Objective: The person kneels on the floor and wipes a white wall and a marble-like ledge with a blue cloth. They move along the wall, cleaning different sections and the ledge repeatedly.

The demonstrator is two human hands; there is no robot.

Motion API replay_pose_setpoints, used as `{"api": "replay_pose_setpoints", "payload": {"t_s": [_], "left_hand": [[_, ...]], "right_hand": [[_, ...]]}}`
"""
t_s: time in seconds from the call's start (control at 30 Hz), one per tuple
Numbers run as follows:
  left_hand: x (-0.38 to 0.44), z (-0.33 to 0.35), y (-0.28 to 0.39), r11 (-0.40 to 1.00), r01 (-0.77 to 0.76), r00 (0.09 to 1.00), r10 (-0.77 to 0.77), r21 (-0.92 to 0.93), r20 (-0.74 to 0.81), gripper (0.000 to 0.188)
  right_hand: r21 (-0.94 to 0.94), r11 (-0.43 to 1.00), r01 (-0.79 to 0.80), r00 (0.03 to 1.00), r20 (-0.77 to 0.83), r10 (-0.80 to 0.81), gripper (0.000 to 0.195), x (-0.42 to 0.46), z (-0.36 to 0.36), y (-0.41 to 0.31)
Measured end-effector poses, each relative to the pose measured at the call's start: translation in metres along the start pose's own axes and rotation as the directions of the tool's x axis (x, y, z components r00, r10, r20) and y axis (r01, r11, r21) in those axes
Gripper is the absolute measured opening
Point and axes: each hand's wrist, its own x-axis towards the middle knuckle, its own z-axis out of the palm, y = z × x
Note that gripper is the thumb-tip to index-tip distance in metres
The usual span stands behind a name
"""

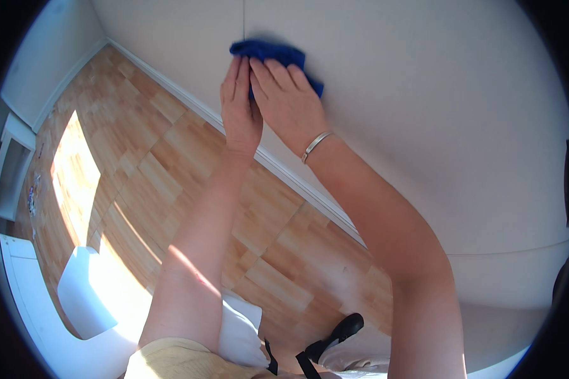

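A dark blue cloth (270, 49) lies pressed against a pale wall (408, 118), just right of a thin vertical seam. My right hand (291, 97) rests on the cloth with its fingers spread over it, a silver bracelet (316, 147) around that wrist. Close beside it, my left hand (240, 104) holds the cloth's left part at the fingertips. The two hands nearly touch, and both hide the cloth's lower middle.
A white baseboard (294, 177) runs along the wall above the wood-look floor (170, 156). White furniture (33, 293) and an open-fronted white unit (13, 175) stand at left. Small litter (32, 201) lies near that unit. My black shoe (341, 334) shows below.
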Motion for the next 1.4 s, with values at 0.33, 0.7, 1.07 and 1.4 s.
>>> {"api": "replay_pose_setpoints", "payload": {"t_s": [0.33,0.7,1.07,1.4], "left_hand": [[-0.107,0.012,-0.023,0.911,0.409,0.812,-0.391,0.056,0.432,0.059],[-0.170,0.026,0.033,0.946,0.325,0.807,-0.282,0.008,0.518,0.064],[-0.158,0.016,0.068,0.921,0.239,0.784,0.003,-0.306,0.621,0.067],[-0.171,0.016,0.110,0.929,-0.071,0.773,0.281,-0.363,0.569,0.067]], "right_hand": [[0.017,0.967,0.254,0.862,0.450,-0.234,0.046,-0.065,0.043,-0.044],[0.079,0.985,0.152,0.839,0.517,-0.171,0.045,-0.157,0.015,-0.039],[0.249,0.934,-0.257,0.935,0.309,0.175,0.040,-0.219,-0.039,-0.017],[0.289,0.857,-0.427,0.899,0.242,0.366,0.041,-0.270,-0.058,-0.024]]}}
